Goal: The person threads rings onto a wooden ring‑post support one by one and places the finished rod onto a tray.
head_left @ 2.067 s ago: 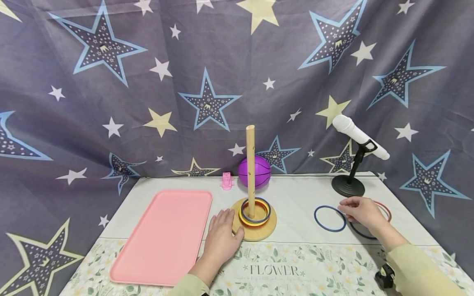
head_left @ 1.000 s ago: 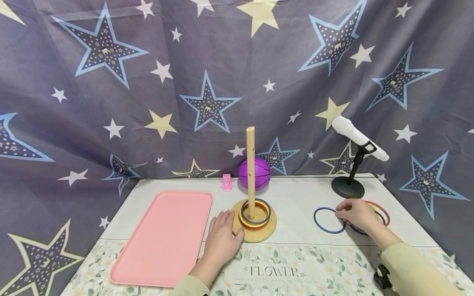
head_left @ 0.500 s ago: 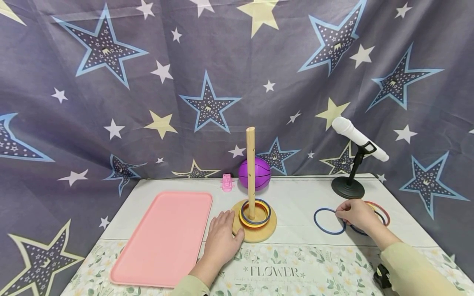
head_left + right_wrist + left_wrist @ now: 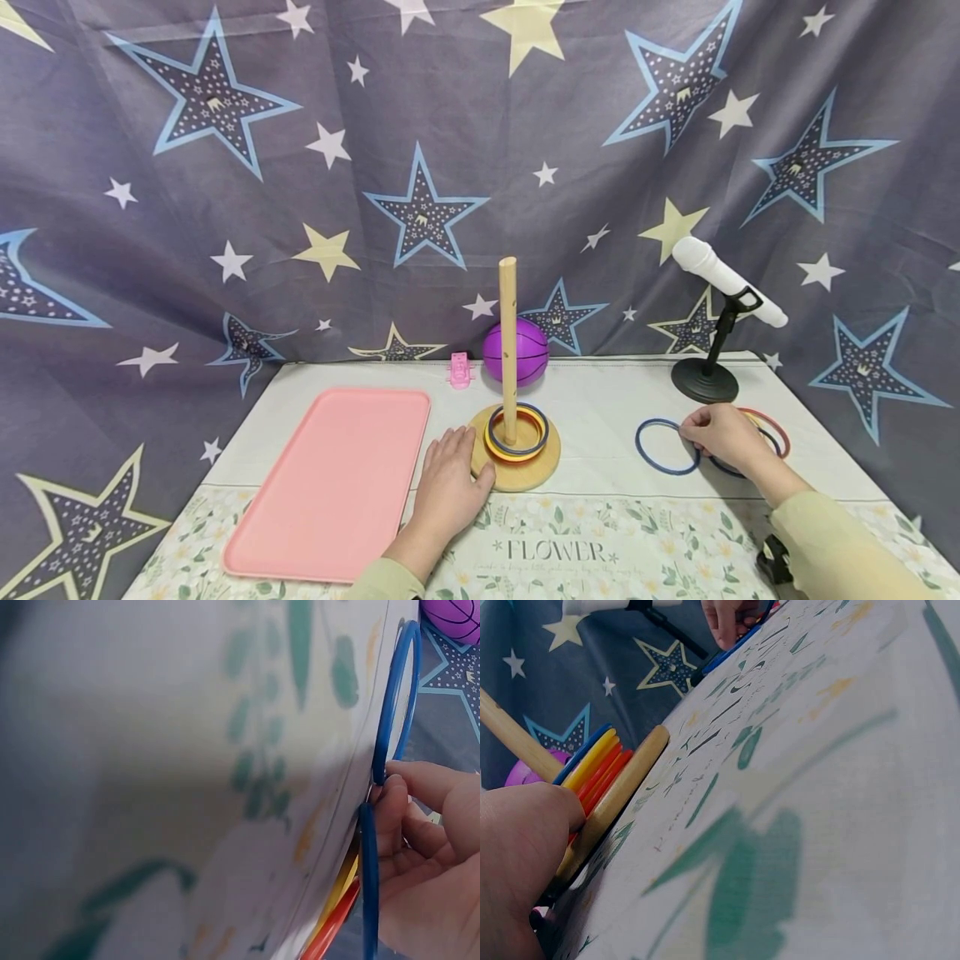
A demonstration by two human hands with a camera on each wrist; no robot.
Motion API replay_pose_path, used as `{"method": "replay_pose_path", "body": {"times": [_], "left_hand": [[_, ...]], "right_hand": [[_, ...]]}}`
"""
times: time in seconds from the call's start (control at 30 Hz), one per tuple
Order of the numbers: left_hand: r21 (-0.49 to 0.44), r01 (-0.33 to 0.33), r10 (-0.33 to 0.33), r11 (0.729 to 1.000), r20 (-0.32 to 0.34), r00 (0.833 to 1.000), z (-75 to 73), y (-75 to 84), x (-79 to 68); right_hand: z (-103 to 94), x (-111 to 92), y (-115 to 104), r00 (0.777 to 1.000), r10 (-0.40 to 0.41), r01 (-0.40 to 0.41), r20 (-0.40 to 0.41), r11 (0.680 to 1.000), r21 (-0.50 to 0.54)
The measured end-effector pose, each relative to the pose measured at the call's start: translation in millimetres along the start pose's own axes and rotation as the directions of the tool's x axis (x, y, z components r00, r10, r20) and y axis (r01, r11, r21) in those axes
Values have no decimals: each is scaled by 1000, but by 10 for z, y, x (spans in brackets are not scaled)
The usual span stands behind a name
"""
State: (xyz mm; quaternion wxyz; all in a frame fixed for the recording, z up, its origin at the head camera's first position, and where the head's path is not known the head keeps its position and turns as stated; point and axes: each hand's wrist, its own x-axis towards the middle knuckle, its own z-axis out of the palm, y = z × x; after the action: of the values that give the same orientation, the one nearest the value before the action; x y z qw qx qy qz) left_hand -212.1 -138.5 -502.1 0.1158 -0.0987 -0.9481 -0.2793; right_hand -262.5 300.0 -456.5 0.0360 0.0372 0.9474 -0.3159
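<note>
One blue ring [image 4: 385,720], right hand [image 4: 723,433] pinching it

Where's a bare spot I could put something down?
The pink tray is bare, and so is the white cloth between the wooden stand and the blue ring the right hand pinches. It's crowded around that hand, with loose rings, and between tray and stand, where the left hand rests.

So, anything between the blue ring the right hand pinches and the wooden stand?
Nothing visible: only tablecloth lies between the blue ring in the right hand and the wooden stand. The left hand is at the stand's other side.
</note>
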Motion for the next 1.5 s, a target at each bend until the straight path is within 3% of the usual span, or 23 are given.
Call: {"method": "replay_pose_path", "body": {"times": [0.13, 0.3, 0.6, 1.13, 1.5], "left_hand": [[2, 2, -2, 1000, 6, 1000, -1, 3, -1], [3, 3, -3, 1000, 7, 1000, -5, 1, -1], [7, -2, 2, 1000, 4, 1000, 1, -15, 2], [-5, 1, 0, 1000, 7, 1000, -8, -14, -4], [-5, -1, 1, 1000, 10, 1000, -21, 4, -12]], "right_hand": [[-13, -8, -3, 1000, -4, 4, 1, 1000, 3], [-38, -44, -33, 998, -64, 64, -18, 998, 7], [-117, -65, -210, 990, -125, 130, -63, 987, 89], [-447, -140, -974, 946, -266, 290, -184, 950, 117], [-637, -238, -1496, 932, -294, 324, -210, 937, 128]]}}
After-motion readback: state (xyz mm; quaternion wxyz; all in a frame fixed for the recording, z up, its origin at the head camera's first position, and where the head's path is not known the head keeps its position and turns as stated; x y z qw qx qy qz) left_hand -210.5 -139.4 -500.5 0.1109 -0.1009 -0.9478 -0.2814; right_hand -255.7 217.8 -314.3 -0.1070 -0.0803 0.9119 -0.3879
